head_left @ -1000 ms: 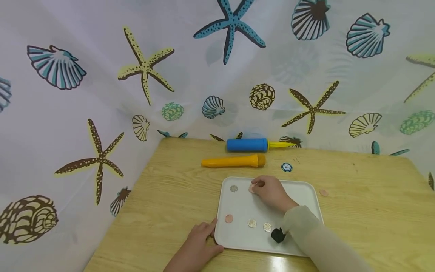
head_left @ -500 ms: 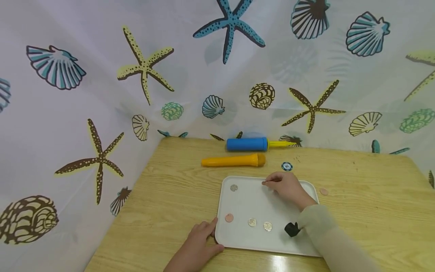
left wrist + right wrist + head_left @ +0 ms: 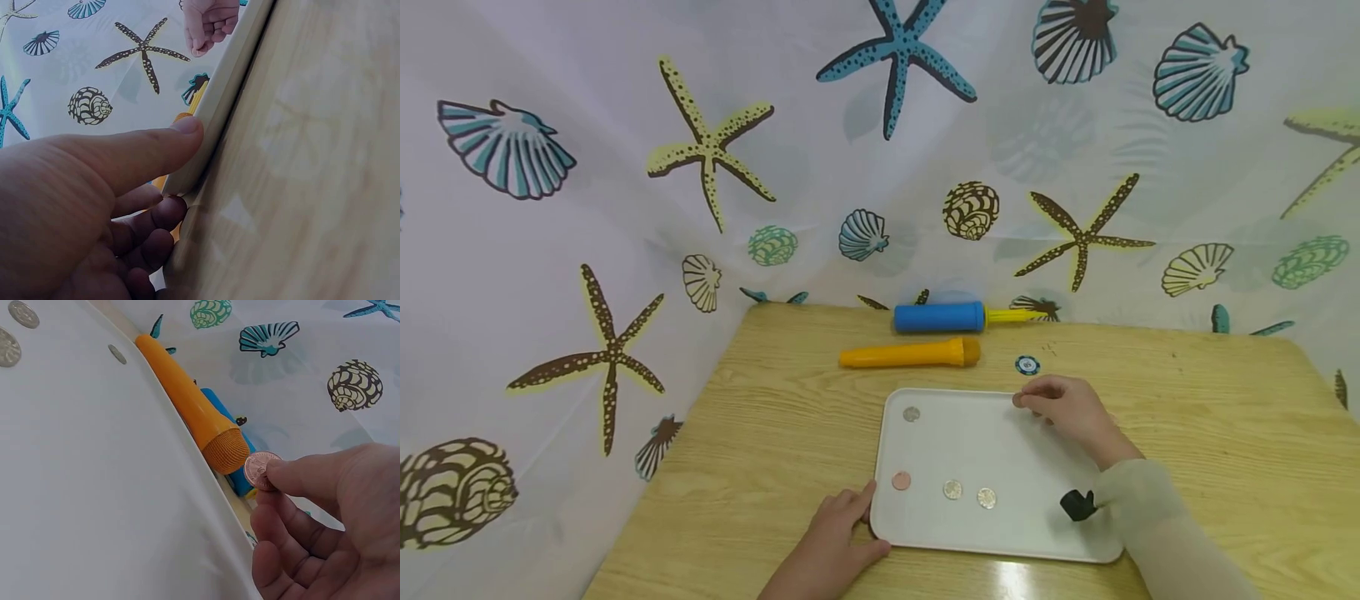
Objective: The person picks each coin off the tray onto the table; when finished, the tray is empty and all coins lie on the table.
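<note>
In the right wrist view, my right hand (image 3: 312, 512) pinches a copper coin (image 3: 257, 470) between thumb and index finger. The head view puts this hand (image 3: 1070, 412) at the back edge of a white tray (image 3: 940, 446), toward its right side. My left hand (image 3: 837, 533) holds the tray's near-left corner, with the thumb along the front edge and a finger on the left side. On the tray lie a silver coin (image 3: 912, 414) at back left, a copper coin (image 3: 901, 481) at left, and two silvery coins (image 3: 952, 489) near the front middle.
Behind the tray are an orange toy microphone (image 3: 910, 354) and a blue hand pump (image 3: 938, 317) with a yellow nozzle. A poker chip (image 3: 1027, 365) lies beyond the back rim. A shell-and-starfish curtain (image 3: 850, 167) bounds the wooden table (image 3: 790, 417). A black wrist camera (image 3: 1078, 505) overhangs the tray.
The right hand has picked the copper coin up off the tray's back part and carried it to the right along the back edge. The left hand stays at the corner.
</note>
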Available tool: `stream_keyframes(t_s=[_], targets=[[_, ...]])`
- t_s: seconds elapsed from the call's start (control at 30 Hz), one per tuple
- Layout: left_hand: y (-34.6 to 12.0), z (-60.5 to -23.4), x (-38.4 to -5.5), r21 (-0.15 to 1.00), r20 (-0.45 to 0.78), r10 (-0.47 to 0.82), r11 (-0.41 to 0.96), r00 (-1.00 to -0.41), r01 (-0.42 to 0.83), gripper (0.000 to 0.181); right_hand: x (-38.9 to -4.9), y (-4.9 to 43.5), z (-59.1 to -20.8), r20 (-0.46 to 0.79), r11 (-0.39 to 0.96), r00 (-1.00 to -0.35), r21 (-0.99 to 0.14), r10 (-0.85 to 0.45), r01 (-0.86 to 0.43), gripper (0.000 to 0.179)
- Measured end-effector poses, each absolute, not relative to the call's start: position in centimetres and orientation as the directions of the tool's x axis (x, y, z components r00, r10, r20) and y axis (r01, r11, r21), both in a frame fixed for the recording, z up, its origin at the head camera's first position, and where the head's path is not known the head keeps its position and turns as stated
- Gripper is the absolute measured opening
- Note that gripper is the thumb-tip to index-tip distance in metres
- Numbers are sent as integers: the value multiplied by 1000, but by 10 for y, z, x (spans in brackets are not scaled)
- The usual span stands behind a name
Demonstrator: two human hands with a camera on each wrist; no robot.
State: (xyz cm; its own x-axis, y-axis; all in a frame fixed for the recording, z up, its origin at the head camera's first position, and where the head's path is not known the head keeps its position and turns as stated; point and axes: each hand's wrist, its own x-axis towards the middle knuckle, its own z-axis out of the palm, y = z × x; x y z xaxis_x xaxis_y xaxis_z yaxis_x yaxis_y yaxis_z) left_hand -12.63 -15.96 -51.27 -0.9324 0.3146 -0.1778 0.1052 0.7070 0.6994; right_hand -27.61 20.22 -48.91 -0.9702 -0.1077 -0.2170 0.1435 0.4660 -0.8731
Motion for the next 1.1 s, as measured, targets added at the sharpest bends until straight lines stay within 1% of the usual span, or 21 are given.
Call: stream_keyframes(t_s=[0.27, 0.53, 0.7, 0.83, 1.1], targets=[[-160, -512, -126, 703, -173, 325, 702, -930, 114, 82, -271, 232, -487, -209, 463, -977, -869, -26, 174, 41], [-160, -509, -125, 710, -176, 326, 696, -929, 110, 81, -259, 260, -486, -196, 449, -981, -877, -8, 172, 46], [-158, -509, -125, 714, -182, 329, 693, -927, 106, 81, -255, 275, -487, -197, 455, -980, -870, 28, 188, 50], [-156, -508, -126, 712, -185, 332, 695, -925, 107, 81, -255, 287, -488, -196, 433, -979, -879, 58, 201, 54], [-157, -513, -128, 698, -193, 317, 709, -929, 96, 82, -253, 306, -493, -221, 482, -964, -836, 145, 264, 67]])
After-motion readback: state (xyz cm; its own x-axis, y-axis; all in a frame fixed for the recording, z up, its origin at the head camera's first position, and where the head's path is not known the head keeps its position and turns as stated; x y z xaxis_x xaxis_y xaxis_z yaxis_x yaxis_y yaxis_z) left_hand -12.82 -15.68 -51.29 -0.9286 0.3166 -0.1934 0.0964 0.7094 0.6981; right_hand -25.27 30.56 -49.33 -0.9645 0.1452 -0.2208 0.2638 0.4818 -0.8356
